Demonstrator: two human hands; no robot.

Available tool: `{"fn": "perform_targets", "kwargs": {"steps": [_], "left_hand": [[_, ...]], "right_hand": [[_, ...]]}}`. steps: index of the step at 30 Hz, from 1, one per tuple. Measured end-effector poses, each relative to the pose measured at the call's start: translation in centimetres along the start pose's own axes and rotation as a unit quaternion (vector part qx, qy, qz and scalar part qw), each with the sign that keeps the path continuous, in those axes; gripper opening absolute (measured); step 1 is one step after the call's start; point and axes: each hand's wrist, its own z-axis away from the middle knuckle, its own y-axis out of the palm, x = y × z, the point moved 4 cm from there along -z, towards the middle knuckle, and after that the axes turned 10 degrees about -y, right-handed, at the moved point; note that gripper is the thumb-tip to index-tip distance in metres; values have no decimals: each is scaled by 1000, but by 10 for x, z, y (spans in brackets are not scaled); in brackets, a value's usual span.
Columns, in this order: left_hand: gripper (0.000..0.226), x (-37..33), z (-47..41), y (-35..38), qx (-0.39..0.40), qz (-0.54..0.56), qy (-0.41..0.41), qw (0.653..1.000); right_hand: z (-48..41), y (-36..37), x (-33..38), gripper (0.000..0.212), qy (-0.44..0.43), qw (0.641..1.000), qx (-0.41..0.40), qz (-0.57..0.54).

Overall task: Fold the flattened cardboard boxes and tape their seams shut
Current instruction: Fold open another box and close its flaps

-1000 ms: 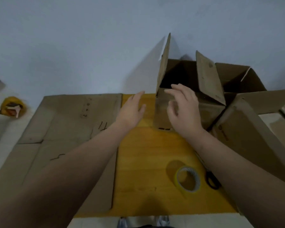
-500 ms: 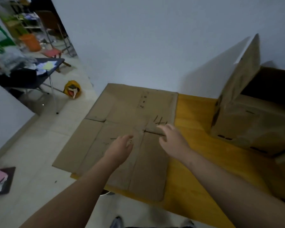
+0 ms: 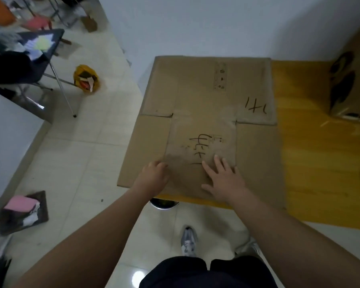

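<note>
A flattened cardboard box [image 3: 206, 96] with black handwriting lies on the yellow table [image 3: 312, 163], its left part hanging past the table edge. My right hand [image 3: 223, 179] lies flat on the near part of the sheet, fingers spread and straight. My left hand [image 3: 154, 176] rests on the sheet near its front left edge, fingers bent with the tips on the cardboard and nothing in its grasp. An erected cardboard box [image 3: 349, 86] stands at the right edge of the view, apart from both hands.
White wall behind the table. On the tiled floor to the left are a yellow bag [image 3: 85, 79], a dark folding table [image 3: 29, 57] and a pink item on a brown mat [image 3: 21, 206]. A metal bin [image 3: 163, 203] sits under the table's front edge. My shoe [image 3: 188, 242] is below.
My view swung left from the erected boxes to the flat sheet. Both hands left the standing box and came down onto the near part of the flattened box.
</note>
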Motion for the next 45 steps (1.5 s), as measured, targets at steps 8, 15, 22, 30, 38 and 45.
{"fn": "perform_targets", "kwargs": {"steps": [8, 15, 22, 30, 38, 45], "left_hand": [[79, 45, 1, 12, 7, 36, -95, 995], [58, 46, 4, -8, -78, 206, -97, 971], [53, 56, 7, -2, 17, 288, -148, 946], [36, 60, 32, -16, -104, 274, -114, 949], [19, 22, 72, -50, -47, 434, -19, 899], [23, -35, 133, -155, -150, 350, 165, 910]], "right_hand": [[26, 3, -22, 74, 115, 993, 19, -10], [23, -5, -3, 74, 157, 985, 25, -69], [38, 17, 5, 73, 129, 982, -19, -140], [31, 20, 32, 69, 131, 967, -24, -215], [36, -62, 102, 92, 69, 841, -112, -524], [69, -210, 138, 25, 0, 882, -269, -387]]}}
